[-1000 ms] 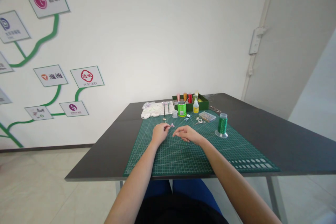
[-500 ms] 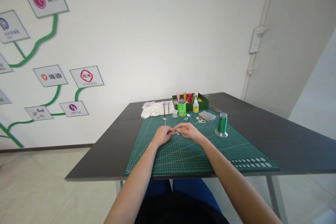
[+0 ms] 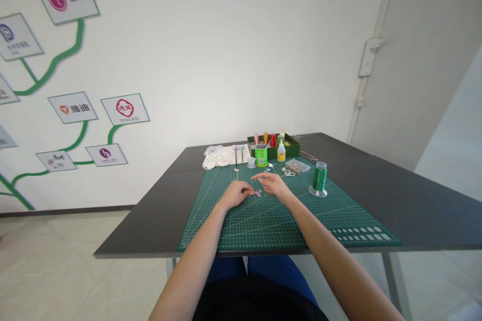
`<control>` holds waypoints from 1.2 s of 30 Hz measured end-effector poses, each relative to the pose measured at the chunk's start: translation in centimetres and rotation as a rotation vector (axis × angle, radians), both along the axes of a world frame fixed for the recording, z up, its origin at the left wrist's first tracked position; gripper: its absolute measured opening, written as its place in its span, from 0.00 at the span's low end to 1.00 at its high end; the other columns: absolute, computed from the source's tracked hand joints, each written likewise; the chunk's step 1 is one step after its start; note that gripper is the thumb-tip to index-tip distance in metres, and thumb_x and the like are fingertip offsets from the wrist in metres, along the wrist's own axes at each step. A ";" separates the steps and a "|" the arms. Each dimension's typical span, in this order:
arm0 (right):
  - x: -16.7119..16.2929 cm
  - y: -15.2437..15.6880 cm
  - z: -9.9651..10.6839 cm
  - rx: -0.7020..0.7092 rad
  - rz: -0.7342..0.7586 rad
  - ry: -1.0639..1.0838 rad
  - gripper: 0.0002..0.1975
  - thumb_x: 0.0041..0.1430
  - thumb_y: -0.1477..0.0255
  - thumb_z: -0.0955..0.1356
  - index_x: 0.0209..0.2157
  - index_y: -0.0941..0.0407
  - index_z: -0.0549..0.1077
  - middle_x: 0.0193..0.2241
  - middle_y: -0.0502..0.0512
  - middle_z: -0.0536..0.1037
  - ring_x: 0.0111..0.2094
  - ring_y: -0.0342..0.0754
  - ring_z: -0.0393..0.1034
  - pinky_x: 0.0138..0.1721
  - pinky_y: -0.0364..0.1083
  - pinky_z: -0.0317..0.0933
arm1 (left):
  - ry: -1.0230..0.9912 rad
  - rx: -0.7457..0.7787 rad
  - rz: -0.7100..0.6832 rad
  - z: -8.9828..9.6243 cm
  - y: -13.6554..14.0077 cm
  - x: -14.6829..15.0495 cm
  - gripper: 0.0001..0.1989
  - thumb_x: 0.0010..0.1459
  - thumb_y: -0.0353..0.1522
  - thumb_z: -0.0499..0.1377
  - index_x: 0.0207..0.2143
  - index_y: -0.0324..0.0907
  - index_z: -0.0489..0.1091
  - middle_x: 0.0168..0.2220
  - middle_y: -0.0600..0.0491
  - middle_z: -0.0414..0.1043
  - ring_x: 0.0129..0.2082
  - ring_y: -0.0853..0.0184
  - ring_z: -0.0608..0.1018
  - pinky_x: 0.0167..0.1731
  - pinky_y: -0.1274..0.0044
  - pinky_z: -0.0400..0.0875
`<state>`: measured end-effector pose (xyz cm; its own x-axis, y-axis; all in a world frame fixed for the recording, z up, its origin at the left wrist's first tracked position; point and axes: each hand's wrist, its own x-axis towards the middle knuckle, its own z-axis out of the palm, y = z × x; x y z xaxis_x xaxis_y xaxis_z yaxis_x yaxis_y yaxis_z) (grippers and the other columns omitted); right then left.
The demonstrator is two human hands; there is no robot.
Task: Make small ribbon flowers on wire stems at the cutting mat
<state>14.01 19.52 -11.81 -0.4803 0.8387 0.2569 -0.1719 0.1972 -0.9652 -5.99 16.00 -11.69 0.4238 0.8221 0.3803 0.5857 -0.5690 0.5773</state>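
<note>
My left hand (image 3: 237,192) rests low over the green cutting mat, its fingertips pinched on one end of a small pink, petal-like piece (image 3: 258,193). The piece sticks out to the right of those fingers; its exact kind is too small to make out. Just right of it hovers my right hand (image 3: 276,186), fingers stretched toward the left and apart from the piece. Nothing shows between them, though a fine thread could escape notice. Beyond the right hand lie white-handled scissors (image 3: 288,173), partly covered by it, and small blue-white pieces (image 3: 270,166).
The cutting mat (image 3: 256,230) covers the table's middle. A green thread spool (image 3: 320,180) stands at right. Farther back are a clear case (image 3: 297,166), a glue bottle (image 3: 281,152), a green can (image 3: 261,156), a box of spools (image 3: 293,149) and white cloth (image 3: 216,157).
My right hand has drawn away to the right, and its fingers have straightened off the pink piece. The piece shows more fully and sits slightly farther right, still in my left fingertips.
</note>
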 end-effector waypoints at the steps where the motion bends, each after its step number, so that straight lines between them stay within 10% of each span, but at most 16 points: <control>1: 0.0 0.1 0.0 -0.003 -0.013 0.000 0.23 0.52 0.57 0.72 0.42 0.63 0.78 0.12 0.37 0.52 0.14 0.36 0.40 0.17 0.41 0.34 | -0.011 -0.004 -0.008 0.1 0.0 0.0 0.06 0.60 0.29 0.62 0.33 0.41 0.81 0.29 0.52 0.79 0.29 0.68 0.77 0.34 0.78 0.68; 24: -0.5 0.2 -1.0 -0.130 0.059 -0.123 0.32 0.52 0.61 0.71 0.54 0.66 0.72 0.10 0.34 0.51 0.12 0.36 0.39 0.16 0.40 0.35 | -0.294 0.251 0.247 1.0 -0.3 0.3 0.08 0.63 0.32 0.61 0.32 0.41 0.80 0.28 0.52 0.78 0.27 0.68 0.75 0.33 0.77 0.67; 36: -0.6 -0.7 -0.3 -0.098 0.238 -0.103 0.31 0.56 0.61 0.71 0.57 0.66 0.72 0.10 0.35 0.53 0.12 0.36 0.39 0.16 0.40 0.36 | -0.773 -0.080 0.229 0.6 0.4 0.0 0.15 0.53 0.42 0.66 0.34 0.37 0.77 0.23 0.54 0.74 0.17 0.74 0.66 0.19 0.80 0.59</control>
